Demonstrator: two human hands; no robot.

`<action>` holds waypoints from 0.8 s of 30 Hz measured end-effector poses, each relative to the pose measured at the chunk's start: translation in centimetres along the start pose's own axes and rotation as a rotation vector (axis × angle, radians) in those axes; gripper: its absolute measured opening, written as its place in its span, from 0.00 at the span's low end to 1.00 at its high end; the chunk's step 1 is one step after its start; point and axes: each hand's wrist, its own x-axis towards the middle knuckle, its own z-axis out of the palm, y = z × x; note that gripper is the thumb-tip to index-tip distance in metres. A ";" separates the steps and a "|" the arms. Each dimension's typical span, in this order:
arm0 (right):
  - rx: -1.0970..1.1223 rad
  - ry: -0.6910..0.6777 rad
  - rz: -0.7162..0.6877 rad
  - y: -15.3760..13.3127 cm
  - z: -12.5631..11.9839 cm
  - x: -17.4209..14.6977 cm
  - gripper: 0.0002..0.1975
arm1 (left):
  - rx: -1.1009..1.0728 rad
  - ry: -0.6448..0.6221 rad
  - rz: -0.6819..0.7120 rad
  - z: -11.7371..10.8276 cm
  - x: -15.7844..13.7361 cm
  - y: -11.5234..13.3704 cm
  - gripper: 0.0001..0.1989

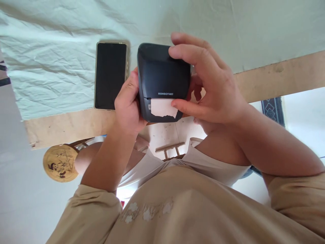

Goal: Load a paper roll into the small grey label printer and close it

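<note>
A black label printer (164, 73) marked NIIMBOT is held up near the table's front edge. From its slot sticks a short strip of white paper (162, 107) with a torn, jagged lower edge. My left hand (129, 103) is closed round the printer's left side, its fingers mostly hidden underneath. Along the right side, my right hand (205, 79) grips the printer too: its thumb tip lies at the right edge of the paper, and a fingertip touches the upper right of the casing. The other fingers are bent beside the casing, partly hidden.
A phone (111, 76) with a dark screen lies left of the printer on a pale green cloth (58, 57). The wooden table edge (63, 128) shows below the cloth. A round wooden stool (61, 162) with a painted picture stands at lower left. A patterned dark mat (273, 110) is at right.
</note>
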 end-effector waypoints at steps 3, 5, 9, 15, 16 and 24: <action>0.028 0.127 0.004 -0.4 -0.2 -0.2 0.27 | -0.095 -0.072 -0.028 0.7 -0.2 0.4 0.18; 0.057 0.271 0.067 -0.7 -0.2 -0.2 0.24 | -0.085 -0.101 0.001 1.0 -0.3 0.4 0.19; 0.086 0.512 0.173 -1.2 -0.1 0.2 0.17 | 0.062 -0.055 0.044 0.5 -0.3 -0.1 0.15; 0.075 0.422 0.237 -0.7 -0.6 0.4 0.14 | 0.102 -0.054 0.031 0.0 -0.2 -0.3 0.17; -0.006 0.358 0.219 -0.5 -0.5 0.3 0.16 | 0.110 -0.057 0.028 0.0 -0.3 -0.2 0.17; -0.261 -0.125 0.370 -1.3 -0.1 1.4 0.15 | 0.161 -0.153 0.005 -0.6 -0.1 0.0 0.17</action>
